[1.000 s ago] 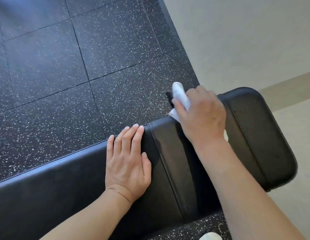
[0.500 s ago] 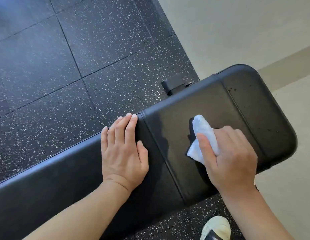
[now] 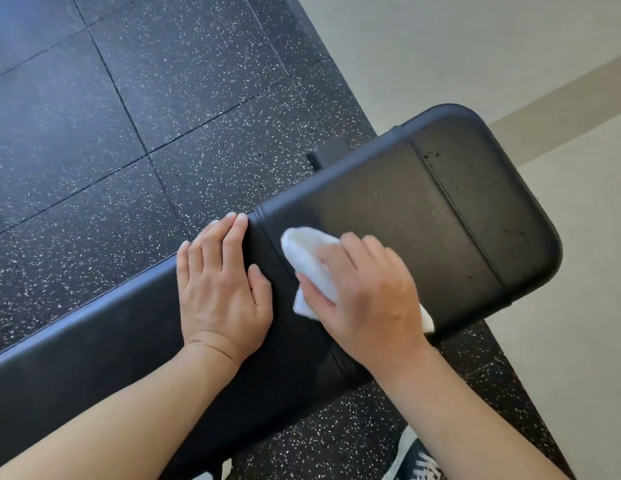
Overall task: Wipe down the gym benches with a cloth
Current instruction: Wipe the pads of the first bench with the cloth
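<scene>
The cloth (image 3: 311, 261) is held in the right hand (image 3: 368, 299) mid-bench (image 3: 388, 209), the left hand (image 3: 220, 289) laid flat; specks near the end (image 3: 475, 188) seem left to wipe.

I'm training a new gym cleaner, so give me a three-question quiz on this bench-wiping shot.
1. True or false: the left hand lies flat on the black padded vinyl bench.
2. Which hand holds the crumpled white cloth?
A. left
B. right
C. both
3. Fill in: beside the bench, the floor is black rubber tile with white ____.

Key
1. True; its fingers are straight, reaching the bench's far edge.
2. B; the right hand presses the cloth near the seam between two pad sections.
3. Speckles.
</scene>
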Demonstrator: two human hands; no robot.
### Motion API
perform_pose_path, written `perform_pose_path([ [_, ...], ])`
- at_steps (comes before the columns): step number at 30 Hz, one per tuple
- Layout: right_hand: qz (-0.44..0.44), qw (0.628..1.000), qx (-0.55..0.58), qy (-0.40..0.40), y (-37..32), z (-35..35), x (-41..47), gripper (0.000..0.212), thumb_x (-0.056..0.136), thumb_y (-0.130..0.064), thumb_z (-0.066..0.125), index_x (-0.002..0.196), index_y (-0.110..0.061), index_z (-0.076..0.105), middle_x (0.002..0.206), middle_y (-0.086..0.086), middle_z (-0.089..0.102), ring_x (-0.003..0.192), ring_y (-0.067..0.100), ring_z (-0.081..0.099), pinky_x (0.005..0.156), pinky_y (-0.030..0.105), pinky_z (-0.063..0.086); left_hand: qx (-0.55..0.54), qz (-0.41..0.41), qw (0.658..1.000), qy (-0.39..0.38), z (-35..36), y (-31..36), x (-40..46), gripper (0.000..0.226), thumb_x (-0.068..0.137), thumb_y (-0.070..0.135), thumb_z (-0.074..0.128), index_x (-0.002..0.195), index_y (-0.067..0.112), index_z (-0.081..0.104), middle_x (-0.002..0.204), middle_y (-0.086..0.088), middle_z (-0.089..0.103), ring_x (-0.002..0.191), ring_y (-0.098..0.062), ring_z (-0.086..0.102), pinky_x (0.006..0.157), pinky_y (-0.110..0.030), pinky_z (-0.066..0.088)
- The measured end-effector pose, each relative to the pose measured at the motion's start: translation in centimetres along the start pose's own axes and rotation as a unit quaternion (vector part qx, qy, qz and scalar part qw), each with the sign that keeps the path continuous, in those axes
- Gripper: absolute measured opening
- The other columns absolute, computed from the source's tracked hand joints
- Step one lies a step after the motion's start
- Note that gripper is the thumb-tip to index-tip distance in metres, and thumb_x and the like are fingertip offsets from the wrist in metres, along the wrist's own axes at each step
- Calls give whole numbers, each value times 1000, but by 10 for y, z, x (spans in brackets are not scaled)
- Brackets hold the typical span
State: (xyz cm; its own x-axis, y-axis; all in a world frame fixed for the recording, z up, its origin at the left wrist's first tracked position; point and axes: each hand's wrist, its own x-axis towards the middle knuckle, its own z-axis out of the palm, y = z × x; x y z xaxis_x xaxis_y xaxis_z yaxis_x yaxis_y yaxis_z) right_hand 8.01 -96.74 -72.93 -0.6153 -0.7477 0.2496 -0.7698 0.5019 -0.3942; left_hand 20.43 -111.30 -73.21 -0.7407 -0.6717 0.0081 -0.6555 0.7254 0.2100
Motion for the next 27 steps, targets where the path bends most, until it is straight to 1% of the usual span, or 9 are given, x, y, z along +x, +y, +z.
perform_pose_path([
  [3, -21, 1000, -20, -6, 44, -28, -46, 25, 98, -32, 61, 84, -11, 62, 76, 1, 45, 67, 22, 39, 57, 40, 39, -4, -3, 1000, 5, 1, 0, 0, 67, 89, 29, 44, 153, 10, 44, 155, -11, 46, 140, -37, 43, 123, -58, 26],
  [5, -20, 999, -29, 7, 74, -44, -55, 25, 99, -31, 61, 85, -10, 64, 76, 0, 45, 68, 20, 36, 59, 34, 37, -4, -4, 1000, 5, 0, 1, 0, 67, 89, 29, 44, 154, 10, 44, 155, -10, 46, 141, -36, 42, 124, -58, 25],
  [7, -17, 998, -53, 28, 89, -46, -48, 26, 100, -31, 61, 84, -10, 62, 75, 1, 46, 68, 21, 37, 60, 34, 36, -3, -5, 1000, 5, 0, 0, -1, 67, 89, 29, 44, 154, 10, 44, 155, -11, 46, 141, -36, 42, 124, -57, 25],
  [10, 24, 993, -85, 82, 85, -30, -15, 30, 100, -34, 61, 78, -14, 56, 73, 4, 49, 66, 26, 43, 58, 40, 40, -5, -1, 1000, 6, 0, 0, 0, 67, 89, 29, 44, 153, 9, 44, 155, -11, 47, 140, -37, 43, 123, -59, 26],
  [14, 78, 987, -62, 124, 57, -1, 50, 34, 97, -38, 65, 74, -14, 56, 72, 5, 55, 66, 29, 48, 58, 43, 42, -9, 4, 1000, 14, 1, -1, 0, 66, 90, 29, 44, 152, 9, 45, 154, -11, 47, 139, -37, 43, 122, -58, 27],
  [17, 62, 992, -35, 102, 25, 15, 74, 32, 93, -38, 66, 75, -13, 58, 72, 5, 55, 66, 29, 49, 57, 44, 42, -11, 3, 1000, 16, 2, -1, 0, 65, 90, 29, 43, 153, 10, 45, 155, -11, 46, 140, -37, 42, 124, -56, 25],
  [21, 0, 998, 16, 63, -1, 16, 42, 30, 92, -36, 69, 76, -13, 58, 74, 5, 54, 68, 29, 48, 58, 44, 37, -14, 4, 1000, 12, 3, -1, 0, 66, 90, 29, 43, 153, 11, 43, 156, -10, 45, 140, -36, 42, 124, -57, 25],
  [24, -54, 998, 19, 30, 7, 2, -6, 27, 90, -32, 70, 75, -14, 57, 74, 4, 49, 67, 27, 45, 57, 42, 35, -13, 4, 1000, 16, 2, -1, -1, 66, 90, 28, 44, 153, 10, 44, 155, -11, 46, 139, -37, 43, 123, -57, 26],
  [27, -52, 998, -10, 30, 46, -20, -36, 21, 92, -28, 69, 80, -14, 60, 75, 1, 45, 67, 25, 42, 57, 43, 37, -12, 4, 1000, 16, 1, -1, 0, 65, 90, 27, 47, 153, 10, 45, 155, -10, 47, 139, -37, 44, 122, -58, 26],
])
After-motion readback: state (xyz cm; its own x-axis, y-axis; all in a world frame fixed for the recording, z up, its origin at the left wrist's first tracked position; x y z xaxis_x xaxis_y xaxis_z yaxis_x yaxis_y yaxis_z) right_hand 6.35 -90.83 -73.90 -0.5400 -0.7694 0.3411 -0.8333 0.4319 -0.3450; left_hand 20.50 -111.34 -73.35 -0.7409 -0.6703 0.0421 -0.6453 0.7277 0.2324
